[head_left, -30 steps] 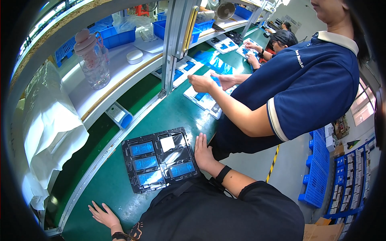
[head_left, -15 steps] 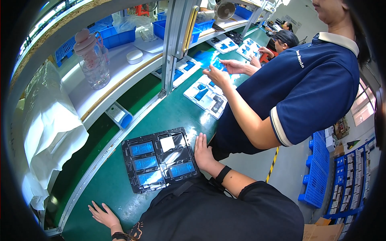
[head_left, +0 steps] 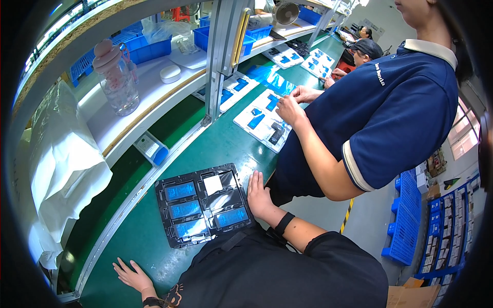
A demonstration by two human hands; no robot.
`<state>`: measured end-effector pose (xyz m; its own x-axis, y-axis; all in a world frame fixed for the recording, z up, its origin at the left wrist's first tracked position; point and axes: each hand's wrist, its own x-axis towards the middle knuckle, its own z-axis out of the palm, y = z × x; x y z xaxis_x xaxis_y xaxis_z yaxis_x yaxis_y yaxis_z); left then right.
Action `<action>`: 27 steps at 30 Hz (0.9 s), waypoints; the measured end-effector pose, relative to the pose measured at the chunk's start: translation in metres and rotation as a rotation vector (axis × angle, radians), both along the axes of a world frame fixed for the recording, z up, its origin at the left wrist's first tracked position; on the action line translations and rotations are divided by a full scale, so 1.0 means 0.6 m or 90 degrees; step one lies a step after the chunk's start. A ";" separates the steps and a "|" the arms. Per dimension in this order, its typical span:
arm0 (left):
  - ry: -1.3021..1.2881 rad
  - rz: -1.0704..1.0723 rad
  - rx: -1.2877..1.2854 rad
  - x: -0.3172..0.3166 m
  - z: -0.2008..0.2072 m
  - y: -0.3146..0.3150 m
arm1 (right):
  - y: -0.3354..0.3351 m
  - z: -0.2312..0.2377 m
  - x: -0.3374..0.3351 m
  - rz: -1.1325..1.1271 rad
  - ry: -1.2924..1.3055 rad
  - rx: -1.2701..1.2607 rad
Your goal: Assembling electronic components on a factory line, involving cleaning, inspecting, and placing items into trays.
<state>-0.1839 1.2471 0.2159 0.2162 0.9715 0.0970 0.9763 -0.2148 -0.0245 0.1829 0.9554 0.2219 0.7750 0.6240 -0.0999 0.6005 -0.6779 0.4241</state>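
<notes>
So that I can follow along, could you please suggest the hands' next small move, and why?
Probably sliding the left hand toward the tray: it lies palm-down on the table, apart from the tray, while the right hand is at the tray's right edge.

Glossy plastic tray [head_left: 224, 201], smooth shiny tabletop [head_left: 133, 231], matt black cloth shirt [head_left: 292, 269]

A long green-topped workbench [head_left: 134, 233] carries a black plastic tray [head_left: 168, 213] near its front edge, white compartmented trays [head_left: 264, 133] farther along, shiny translucent blue film [head_left: 272, 77] beside them, and the person's left hand [head_left: 134, 278], resting palm-down.
</notes>
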 end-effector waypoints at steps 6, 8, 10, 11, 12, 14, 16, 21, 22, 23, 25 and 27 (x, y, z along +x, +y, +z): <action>0.000 -0.001 0.003 0.001 0.001 -0.002 | 0.001 0.004 0.000 0.004 0.009 -0.007; 0.002 -0.002 0.005 0.001 0.001 -0.002 | 0.000 0.001 0.001 0.005 0.008 -0.006; 0.002 -0.002 0.001 0.001 0.002 -0.002 | -0.001 -0.003 0.002 0.008 0.000 0.004; 0.002 -0.001 0.001 0.003 0.003 -0.002 | -0.001 -0.003 0.002 0.009 0.000 0.004; 0.002 0.001 -0.002 0.004 0.005 -0.002 | -0.001 -0.002 0.002 0.010 0.000 0.002; 0.003 0.005 -0.004 0.004 0.005 -0.003 | 0.000 0.000 0.002 0.012 0.001 -0.001; 0.004 0.001 0.001 0.004 0.003 -0.003 | 0.000 0.000 0.001 0.008 0.003 -0.003; 0.000 -0.001 -0.003 0.003 0.005 -0.002 | -0.003 -0.005 0.003 0.011 -0.011 -0.007; 0.002 0.000 -0.006 0.004 0.006 -0.003 | -0.002 -0.005 0.003 0.013 -0.014 -0.010; 0.002 0.001 -0.006 0.003 0.005 -0.003 | -0.002 -0.004 0.002 0.013 -0.014 -0.010; 0.004 -0.003 -0.001 0.001 0.002 -0.002 | 0.000 0.000 -0.001 0.013 -0.015 -0.019; 0.002 -0.005 -0.005 0.001 0.004 -0.002 | 0.000 0.000 0.000 0.014 -0.013 -0.012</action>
<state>-0.1833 1.2458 0.2185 0.2238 0.9706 0.0885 0.9746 -0.2224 -0.0257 0.1828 0.9553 0.2219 0.7634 0.6387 -0.0966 0.6061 -0.6565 0.4490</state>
